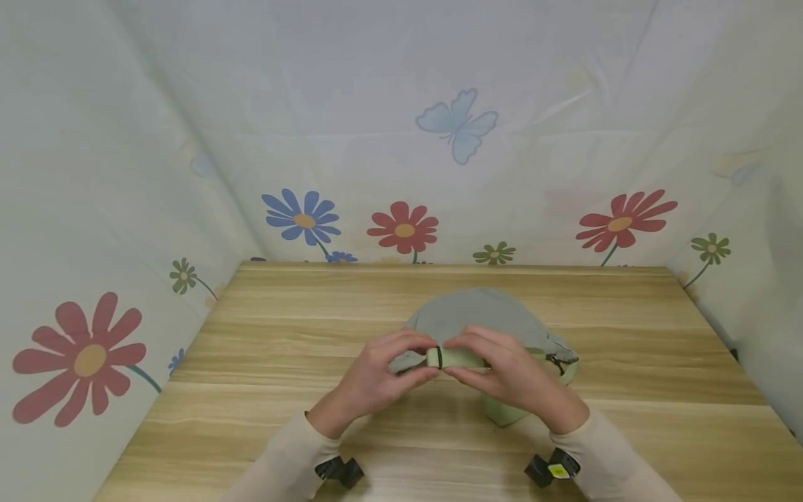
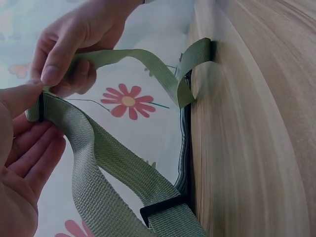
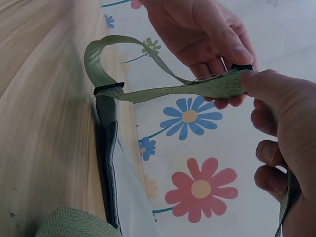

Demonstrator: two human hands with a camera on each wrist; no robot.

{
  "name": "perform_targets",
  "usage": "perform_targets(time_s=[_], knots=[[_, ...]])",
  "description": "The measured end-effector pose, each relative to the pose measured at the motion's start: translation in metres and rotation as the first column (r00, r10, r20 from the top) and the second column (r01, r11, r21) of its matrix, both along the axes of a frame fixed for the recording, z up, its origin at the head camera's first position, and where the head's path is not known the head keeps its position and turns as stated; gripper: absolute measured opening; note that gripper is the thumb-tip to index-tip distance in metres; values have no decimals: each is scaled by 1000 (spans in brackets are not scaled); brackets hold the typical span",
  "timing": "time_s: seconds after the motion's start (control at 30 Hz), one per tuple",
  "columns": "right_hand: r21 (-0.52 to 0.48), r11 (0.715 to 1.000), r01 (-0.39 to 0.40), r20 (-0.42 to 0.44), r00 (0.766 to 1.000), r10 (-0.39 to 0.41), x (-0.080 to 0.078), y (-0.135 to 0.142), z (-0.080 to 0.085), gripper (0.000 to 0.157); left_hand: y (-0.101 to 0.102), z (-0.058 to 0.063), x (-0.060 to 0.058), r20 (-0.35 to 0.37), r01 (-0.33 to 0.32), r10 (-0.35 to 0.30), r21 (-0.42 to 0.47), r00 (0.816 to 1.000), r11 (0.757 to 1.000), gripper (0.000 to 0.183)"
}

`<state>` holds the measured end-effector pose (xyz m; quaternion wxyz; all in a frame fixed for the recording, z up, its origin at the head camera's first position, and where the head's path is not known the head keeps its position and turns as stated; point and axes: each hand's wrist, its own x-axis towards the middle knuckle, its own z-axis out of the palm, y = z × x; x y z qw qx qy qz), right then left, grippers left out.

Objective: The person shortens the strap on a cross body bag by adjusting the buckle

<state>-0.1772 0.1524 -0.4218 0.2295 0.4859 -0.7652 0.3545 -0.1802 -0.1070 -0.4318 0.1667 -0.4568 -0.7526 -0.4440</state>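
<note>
A grey bag (image 1: 479,310) lies on the table with its green webbing strap (image 1: 464,358) raised in front of it. My left hand (image 1: 376,366) pinches the strap's end at a black slider buckle (image 2: 41,107), thumb on one side and fingers on the other. Close on the other side of the buckle, my right hand (image 1: 508,366) pinches the same strap between thumb and fingertips. From the left hand the webbing runs in a loop down to a second black buckle (image 3: 108,89) by the bag. More strap (image 2: 143,57) trails from the right hand to the tabletop.
The wood-grain table (image 1: 282,314) extends around the bag. A pale curtain (image 1: 351,125) with printed flowers and a butterfly hangs behind it and along both sides. Black wrist cameras (image 1: 341,470) sit at both sleeves.
</note>
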Motion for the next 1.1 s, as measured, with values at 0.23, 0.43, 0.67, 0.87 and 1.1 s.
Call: perform_targets(time_s=[0.23,0.43,0.67,0.87,1.1], knots=[[42,992,116,-29,993,-114,3,15,-2,32,-7,-1,1,24,-84,84,-13,996,996,33],[-2,996,92,-40,995,-92,1,18,-6,31,-7,-2,0,35,-52,51,19,998,998,35],[-40,997,61,-26,998,-62,-1,9,-8,29,-3,-2,-2,86,3,-6,29,996,1000,36],[-19,999,43,-39,998,-44,-1,0,-6,31,0,1,-2,101,4,-3,-18,995,1000,34],[18,995,99,-30,995,-98,0,12,-1,33,-6,4,1,148,-54,54,-8,987,999,32]])
